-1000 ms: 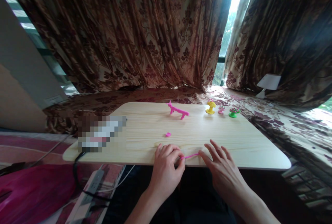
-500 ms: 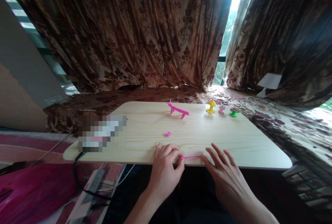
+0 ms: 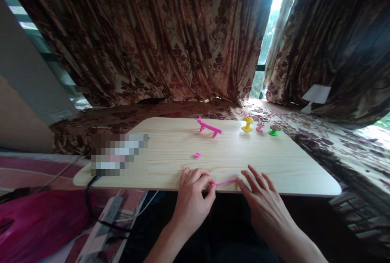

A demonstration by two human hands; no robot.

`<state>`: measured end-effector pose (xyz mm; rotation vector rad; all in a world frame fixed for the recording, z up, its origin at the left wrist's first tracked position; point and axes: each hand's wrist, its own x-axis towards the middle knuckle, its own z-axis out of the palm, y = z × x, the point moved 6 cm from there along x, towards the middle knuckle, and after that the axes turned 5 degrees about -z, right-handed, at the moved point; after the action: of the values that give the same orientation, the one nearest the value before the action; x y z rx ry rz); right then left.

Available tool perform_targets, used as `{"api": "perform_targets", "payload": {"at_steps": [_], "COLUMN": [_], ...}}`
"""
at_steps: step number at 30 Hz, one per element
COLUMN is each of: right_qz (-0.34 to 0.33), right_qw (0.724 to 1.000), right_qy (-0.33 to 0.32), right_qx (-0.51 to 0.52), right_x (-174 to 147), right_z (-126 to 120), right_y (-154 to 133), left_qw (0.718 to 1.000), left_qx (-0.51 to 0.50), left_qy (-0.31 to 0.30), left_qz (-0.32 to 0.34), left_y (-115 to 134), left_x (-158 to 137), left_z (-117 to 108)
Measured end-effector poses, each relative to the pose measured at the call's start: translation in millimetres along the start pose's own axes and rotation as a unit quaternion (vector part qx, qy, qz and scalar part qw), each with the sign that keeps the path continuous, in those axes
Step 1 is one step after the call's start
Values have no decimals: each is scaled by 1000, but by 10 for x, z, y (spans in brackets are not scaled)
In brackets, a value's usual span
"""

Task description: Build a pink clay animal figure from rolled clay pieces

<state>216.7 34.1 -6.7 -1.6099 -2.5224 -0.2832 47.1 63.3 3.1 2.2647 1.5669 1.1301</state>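
A thin pink strand, which looks like modelling clay (image 3: 224, 182), stretches between my two hands near the table's front edge. My left hand (image 3: 195, 190) pinches its left end between thumb and forefinger. At the other end, the forefinger of my right hand (image 3: 262, 194) touches the strand, with the other fingers spread out over the tabletop. A small pink lump (image 3: 197, 155) lies just beyond my left hand. Farther back stands a long pink four-legged animal figure (image 3: 209, 127) with pointed ears or horns.
Back right on the pale wooden table (image 3: 164, 141) stand a yellow mushroom-shaped figure (image 3: 248, 123), a small pink one (image 3: 260, 126) and a green one (image 3: 275, 129) with a dotted cap. A pixelated object (image 3: 118, 155) with a black cable lies at the left. A white lamp (image 3: 316, 94) stands beyond.
The strand's right end sits slightly higher, so it slants up a little more to the right. Both hands keep nearly the same pose, and the view has shifted very slightly.
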Motion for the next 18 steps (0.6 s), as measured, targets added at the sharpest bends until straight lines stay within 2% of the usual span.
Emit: {"api": "perform_targets", "payload": {"at_steps": [6,12,18], "right_qz": [-1,-11,-5], "right_qw": [1000,1000,1000], "right_qy": [26,3,5], "right_qx": [-6,10,10], "right_x": [71,4,72], "right_z": [-79,3,9], "right_y": [-19,-59,-43], "left_qw": [1000,1000,1000], "left_qx": [3,3,3], "left_qy": [-10,-8,0], "left_qz": [-5,-1,5], "left_y": [-10,-29,-28], "left_x": [-6,-11,-29], "left_z": [11,15,-10]}}
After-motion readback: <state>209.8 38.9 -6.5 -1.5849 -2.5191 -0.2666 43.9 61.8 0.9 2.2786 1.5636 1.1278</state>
